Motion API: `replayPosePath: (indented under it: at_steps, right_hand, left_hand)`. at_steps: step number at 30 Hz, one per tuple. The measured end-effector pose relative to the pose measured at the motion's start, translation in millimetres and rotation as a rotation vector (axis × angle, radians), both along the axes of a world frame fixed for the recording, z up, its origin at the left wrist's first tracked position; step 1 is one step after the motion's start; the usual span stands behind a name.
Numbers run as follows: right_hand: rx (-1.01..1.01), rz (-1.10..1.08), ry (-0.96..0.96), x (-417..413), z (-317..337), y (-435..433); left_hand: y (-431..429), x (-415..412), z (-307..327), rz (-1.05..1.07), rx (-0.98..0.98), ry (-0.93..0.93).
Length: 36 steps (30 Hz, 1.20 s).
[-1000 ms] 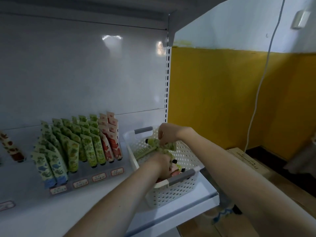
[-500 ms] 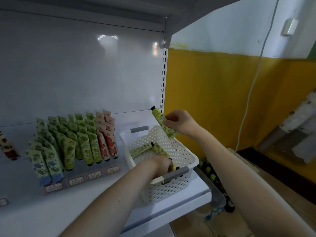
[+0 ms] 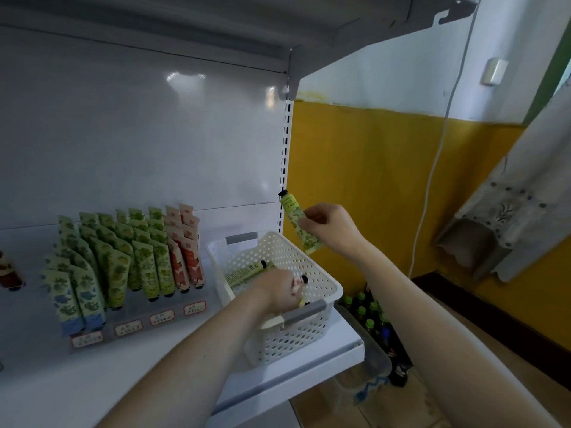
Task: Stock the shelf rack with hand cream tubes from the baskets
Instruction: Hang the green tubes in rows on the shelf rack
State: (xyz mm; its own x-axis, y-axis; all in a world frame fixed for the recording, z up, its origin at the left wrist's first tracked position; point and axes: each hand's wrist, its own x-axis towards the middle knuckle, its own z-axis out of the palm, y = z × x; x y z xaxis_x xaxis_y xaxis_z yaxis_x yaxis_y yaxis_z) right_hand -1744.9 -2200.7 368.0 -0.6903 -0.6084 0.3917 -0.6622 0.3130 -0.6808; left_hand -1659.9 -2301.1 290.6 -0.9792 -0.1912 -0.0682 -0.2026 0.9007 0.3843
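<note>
A white perforated basket (image 3: 312, 270) stands on the right end of the white shelf (image 3: 61, 381). My right hand (image 3: 329, 225) holds a green hand cream tube (image 3: 297, 222) above the basket's far right corner, black cap up. My left hand (image 3: 282, 291) reaches down inside the basket with its fingers curled on a tube with a black cap (image 3: 304, 279). Another green tube (image 3: 244, 273) lies in the basket beside it. Rows of green, blue and red tubes (image 3: 129, 261) stand upright in a display rack (image 3: 139, 322) on the left.
An upper shelf (image 3: 278, 23) hangs overhead. A slotted upright (image 3: 285, 168) marks the rack's right edge, with a yellow wall (image 3: 386, 186) beyond. Green-capped bottles (image 3: 367, 310) sit in a clear bin on the floor below. A white cable (image 3: 432, 168) runs down the wall.
My right hand has lifted a green tube out of the basket and holds it above the basket's far corner. My left hand stays low in the basket among the tubes.
</note>
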Motion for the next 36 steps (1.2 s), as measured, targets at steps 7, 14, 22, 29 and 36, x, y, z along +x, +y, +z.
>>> replayPosePath:
  at_steps: [7,14,22,29,36]
  right_hand:
    - [-0.158,-0.018,0.007,25,26,10]
    - [-0.276,0.234,-0.268,93,17,1]
    - [-0.030,0.606,-0.462,184,-15,-30]
    - [-0.094,0.655,-0.894,226,-28,-54]
    - [-0.517,0.533,-1.340,254,-69,-79]
  left_hand:
    - [0,36,52,0.414,0.722,0.697]
    - [-11,145,75,0.460,1.014,1.015]
    - [-36,241,58,0.544,0.995,1.107]
    - [-54,286,31,0.712,1.017,1.179]
    - [-55,299,0,0.864,0.986,1.194]
